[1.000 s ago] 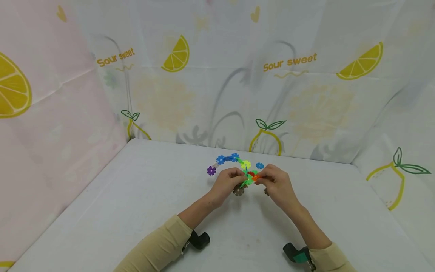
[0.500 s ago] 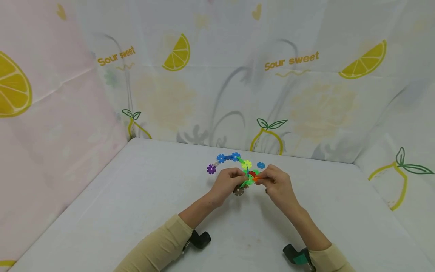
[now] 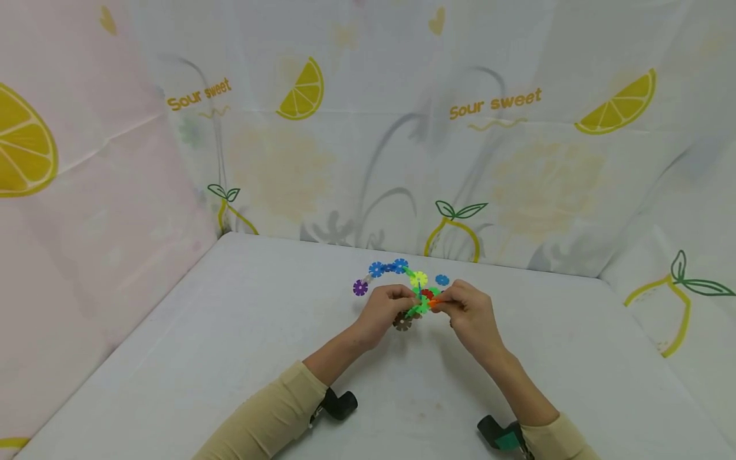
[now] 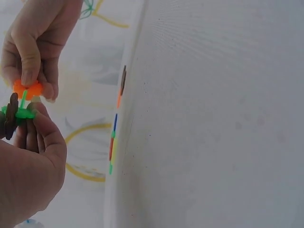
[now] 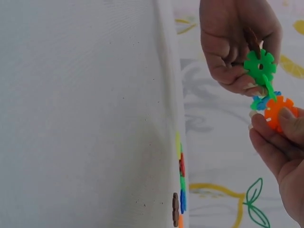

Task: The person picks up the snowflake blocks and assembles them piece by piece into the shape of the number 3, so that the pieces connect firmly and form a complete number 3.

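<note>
In the head view my left hand (image 3: pixel 379 316) and right hand (image 3: pixel 474 316) meet over the table around a chain of notched plastic snowflake discs. The left fingers pinch a green disc (image 5: pixel 260 71), with a brown disc (image 3: pixel 403 322) joined beside it. Between my right thumb and fingers is an orange disc (image 5: pixel 275 114), its edge right at a thin green disc (image 4: pixel 23 99) that stands on the pinched green one. Beyond the hands a curved row of discs runs from a yellow disc (image 3: pixel 419 279) through blue ones to a purple disc (image 3: pixel 360 287). Fingers partly hide the joined middle.
A separate blue disc (image 3: pixel 442 280) lies behind my right hand. Both wrist views show further discs edge-on at the table's far side, among them a brown one (image 5: pixel 175 209) and a red one (image 4: pixel 111 147). A printed cloth (image 3: pixel 356 160) encloses the white table (image 3: pixel 230 332).
Both hands stay nearly in place with their grips kept. The orange disc has turned slightly and shows narrower in the head view.
</note>
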The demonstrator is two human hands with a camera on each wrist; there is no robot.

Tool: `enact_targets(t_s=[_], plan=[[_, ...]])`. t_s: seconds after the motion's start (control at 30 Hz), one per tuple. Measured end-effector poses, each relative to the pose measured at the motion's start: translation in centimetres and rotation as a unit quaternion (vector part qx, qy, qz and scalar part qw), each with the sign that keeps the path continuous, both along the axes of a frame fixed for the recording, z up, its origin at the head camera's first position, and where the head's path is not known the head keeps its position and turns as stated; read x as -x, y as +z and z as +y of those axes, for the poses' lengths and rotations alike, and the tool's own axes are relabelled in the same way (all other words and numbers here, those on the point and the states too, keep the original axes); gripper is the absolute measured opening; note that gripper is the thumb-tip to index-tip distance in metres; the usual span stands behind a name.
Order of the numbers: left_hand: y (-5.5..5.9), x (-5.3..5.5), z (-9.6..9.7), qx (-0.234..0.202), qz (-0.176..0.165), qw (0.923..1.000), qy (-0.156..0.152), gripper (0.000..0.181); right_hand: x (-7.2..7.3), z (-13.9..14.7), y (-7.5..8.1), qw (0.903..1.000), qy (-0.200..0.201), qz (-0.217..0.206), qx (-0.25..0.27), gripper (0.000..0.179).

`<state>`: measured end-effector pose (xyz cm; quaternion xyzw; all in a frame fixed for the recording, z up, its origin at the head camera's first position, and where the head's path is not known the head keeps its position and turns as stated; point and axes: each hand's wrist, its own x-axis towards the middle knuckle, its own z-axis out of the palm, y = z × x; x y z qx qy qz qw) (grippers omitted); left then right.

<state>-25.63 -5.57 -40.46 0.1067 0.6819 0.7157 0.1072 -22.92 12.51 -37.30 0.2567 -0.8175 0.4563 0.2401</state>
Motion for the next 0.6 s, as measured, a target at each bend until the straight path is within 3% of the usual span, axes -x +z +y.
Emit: enact_targets(t_s=[0.17,0.23,0.4,0.6], plan=[[0.0,0.0,0.1,-0.019,-0.011,0.9998,0.001,0.017,1.6,0.7,-2.2,0.9998,-0.004,0.004,0.02,0.02],[0.1,0.0,0.2,-0.022,-0.014,0.9997,0.001,0.018,1.7,0.7,-2.4,0.9996,-0.001,0.007,0.026,0.02],[0.3,-0.2,0.4,-0.018,-0.003,0.9998,0.004,0.017,1.4,0.5,-1.9,0.9993,0.001,0.025,0.026,0.021],[0.4,-0.4,0.4,-0.011,0.0,0.9999,0.011,0.019,-0.2,-0.6,0.0,0.9972,0.017,0.065,0.034,0.02]])
